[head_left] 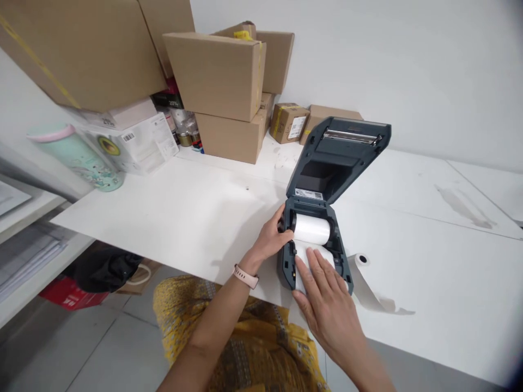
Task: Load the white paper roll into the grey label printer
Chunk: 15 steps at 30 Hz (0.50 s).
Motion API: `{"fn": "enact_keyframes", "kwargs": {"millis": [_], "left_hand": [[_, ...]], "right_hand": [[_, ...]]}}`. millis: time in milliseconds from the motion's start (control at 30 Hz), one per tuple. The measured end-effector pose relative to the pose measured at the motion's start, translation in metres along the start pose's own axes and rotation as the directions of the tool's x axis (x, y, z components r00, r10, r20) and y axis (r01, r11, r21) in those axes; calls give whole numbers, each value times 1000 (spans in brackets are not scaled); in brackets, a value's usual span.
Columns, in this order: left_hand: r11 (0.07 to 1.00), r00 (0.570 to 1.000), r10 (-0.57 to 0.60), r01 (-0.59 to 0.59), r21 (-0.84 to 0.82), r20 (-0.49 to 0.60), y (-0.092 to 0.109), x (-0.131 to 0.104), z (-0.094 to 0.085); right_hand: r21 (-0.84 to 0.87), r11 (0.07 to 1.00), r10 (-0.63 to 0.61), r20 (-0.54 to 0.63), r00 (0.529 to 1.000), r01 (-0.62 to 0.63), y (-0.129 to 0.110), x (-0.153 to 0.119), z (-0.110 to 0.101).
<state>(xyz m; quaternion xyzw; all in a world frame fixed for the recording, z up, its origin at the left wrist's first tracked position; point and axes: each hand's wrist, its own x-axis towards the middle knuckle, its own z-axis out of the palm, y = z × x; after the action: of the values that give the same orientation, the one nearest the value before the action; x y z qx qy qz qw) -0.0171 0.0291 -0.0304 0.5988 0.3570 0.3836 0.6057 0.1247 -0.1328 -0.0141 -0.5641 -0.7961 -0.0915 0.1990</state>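
Observation:
A dark grey label printer stands near the table's front edge with its lid raised. Inside it sits a white paper roll, whose strip of paper runs toward me over the printer's front. My left hand grips the printer's left side, thumb on the rim by the roll and fingers round the outer wall. Flat on the paper strip lies my right hand, its fingers stretched out. To the right of the printer, a small roll rests on the table with a torn tail of paper.
Cardboard boxes are stacked at the back left, with smaller boxes along the wall. A mint tumbler leans beside a white carton. At far left are shelves with papers; a black bag lies below the white table.

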Motion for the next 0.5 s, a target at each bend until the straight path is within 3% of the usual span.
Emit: {"fn": "enact_keyframes", "kwargs": {"millis": [200, 267, 367, 433, 500], "left_hand": [[1000, 1000, -8, 8, -29, -12, 0, -5, 5], [997, 994, 18, -11, 73, -103, 5, -17, 11], [921, 923, 249, -133, 365, -292, 16, -51, 23], [830, 878, 420, -268, 490, -231, 20, -78, 31], [725, 846, 529, -408, 555, -68, 18, -102, 38]], "right_hand": [[15, 999, 43, -12, 999, -43, -7, 0, 6], [12, 999, 42, -24, 999, -42, -7, 1, 8], [65, 997, 37, -51, 998, -34, -4, 1, 1], [220, 975, 35, -45, 998, -25, 4, -1, -12], [451, 888, 98, -1, 995, -87, 18, 0, -31]]}}
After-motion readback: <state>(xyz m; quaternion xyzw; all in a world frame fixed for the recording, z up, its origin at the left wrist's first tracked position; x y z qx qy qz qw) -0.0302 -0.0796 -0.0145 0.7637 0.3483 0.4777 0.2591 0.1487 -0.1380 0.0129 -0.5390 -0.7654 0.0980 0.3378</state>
